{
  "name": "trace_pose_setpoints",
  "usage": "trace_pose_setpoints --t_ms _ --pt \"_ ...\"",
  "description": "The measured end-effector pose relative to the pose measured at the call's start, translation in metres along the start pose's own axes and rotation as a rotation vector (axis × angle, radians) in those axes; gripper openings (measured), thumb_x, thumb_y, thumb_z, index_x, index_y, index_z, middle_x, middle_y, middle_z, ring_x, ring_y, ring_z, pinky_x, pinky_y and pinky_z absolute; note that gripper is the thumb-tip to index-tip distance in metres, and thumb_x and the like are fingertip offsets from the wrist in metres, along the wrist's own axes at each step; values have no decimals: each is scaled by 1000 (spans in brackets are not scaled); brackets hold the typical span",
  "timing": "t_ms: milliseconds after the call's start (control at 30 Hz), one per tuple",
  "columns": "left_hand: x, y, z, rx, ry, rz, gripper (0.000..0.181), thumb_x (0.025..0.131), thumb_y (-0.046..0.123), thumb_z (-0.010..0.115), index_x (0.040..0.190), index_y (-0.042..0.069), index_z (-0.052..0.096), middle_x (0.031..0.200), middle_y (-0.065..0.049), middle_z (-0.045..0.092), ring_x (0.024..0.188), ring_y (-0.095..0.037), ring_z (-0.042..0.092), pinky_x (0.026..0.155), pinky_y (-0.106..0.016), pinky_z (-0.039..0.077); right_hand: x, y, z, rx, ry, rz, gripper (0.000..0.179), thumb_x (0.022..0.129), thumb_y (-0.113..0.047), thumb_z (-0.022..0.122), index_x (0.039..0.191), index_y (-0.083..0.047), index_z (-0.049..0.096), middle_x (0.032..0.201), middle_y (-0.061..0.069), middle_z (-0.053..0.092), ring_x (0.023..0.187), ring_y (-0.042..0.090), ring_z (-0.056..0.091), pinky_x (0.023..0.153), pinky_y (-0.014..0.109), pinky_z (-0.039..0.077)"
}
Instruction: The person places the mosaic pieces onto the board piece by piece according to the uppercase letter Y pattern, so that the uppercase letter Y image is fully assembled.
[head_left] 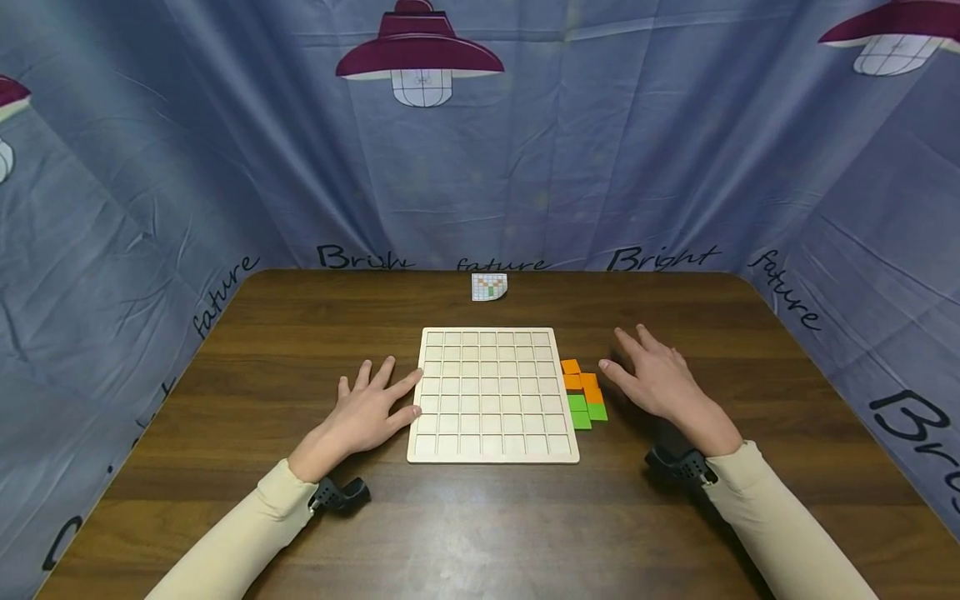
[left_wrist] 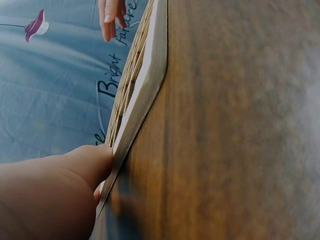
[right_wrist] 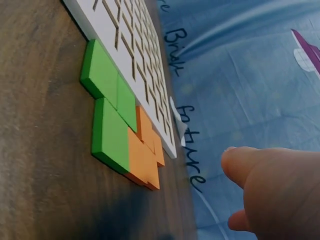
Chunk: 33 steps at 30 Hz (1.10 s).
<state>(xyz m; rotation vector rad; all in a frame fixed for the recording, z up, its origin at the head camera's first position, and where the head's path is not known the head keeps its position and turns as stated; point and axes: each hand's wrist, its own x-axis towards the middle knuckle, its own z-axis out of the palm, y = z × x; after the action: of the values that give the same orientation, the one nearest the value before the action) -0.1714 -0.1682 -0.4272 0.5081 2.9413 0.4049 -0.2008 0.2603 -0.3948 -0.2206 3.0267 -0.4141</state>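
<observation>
A pale wooden board [head_left: 487, 395] with a grid of square recesses lies flat on the table. My left hand [head_left: 365, 414] is spread beside it, thumb and index fingertip touching its left edge; the left wrist view shows the thumb [left_wrist: 92, 162] against the rim. Along the board's right edge lie several flat square tiles, orange tiles [head_left: 590, 385] at the back and green tiles [head_left: 581, 419] in front. To the right of these, my right hand [head_left: 654, 377] hovers with fingers extended and nothing in it. The right wrist view has the green tiles [right_wrist: 111, 132] touching one another.
Behind the board, a small paper card [head_left: 489, 287] printed with a coloured grid lies near the table's far edge. Blue curtains [head_left: 495, 167] with lamp prints and lettering enclose the brown wooden table [head_left: 465, 533]. Each wrist carries a black strap-on camera [head_left: 341, 495].
</observation>
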Motion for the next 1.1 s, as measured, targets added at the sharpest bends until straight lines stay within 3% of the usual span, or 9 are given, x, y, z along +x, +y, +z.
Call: trace_pose_setpoints --t_ms 367,600,900,1100 --pt "0 0 0 -6 -3 -4 60 104 47 51 159 27 39 166 -27 25 149 -63 19 107 -86 17 -13 -1 9 71 -20 -91 71 104 -45 52 156 1 37 160 36 29 144 58 33 111 74 30" --pt "0 0 0 -9 1 -6 60 104 48 52 159 27 39 166 -27 24 149 -62 18 107 -86 16 -26 -4 12 90 5 -152 68 99 -40 63 152 -1 45 154 32 43 139 53 43 109 69 38" --pt "0 -1 -1 -6 12 3 60 104 47 52 159 26 39 165 -28 25 148 -63 19 106 -86 18 -38 -2 17 102 75 -236 54 92 -28 75 137 -1 62 133 22 64 121 40 61 100 60 50" --pt "1 0 2 -2 2 -2 60 104 47 51 159 27 39 166 -27 25 149 -63 18 107 -86 17 -42 0 20 123 91 -263 41 87 -21 80 124 -5 71 117 13 71 101 27 66 87 50 57"
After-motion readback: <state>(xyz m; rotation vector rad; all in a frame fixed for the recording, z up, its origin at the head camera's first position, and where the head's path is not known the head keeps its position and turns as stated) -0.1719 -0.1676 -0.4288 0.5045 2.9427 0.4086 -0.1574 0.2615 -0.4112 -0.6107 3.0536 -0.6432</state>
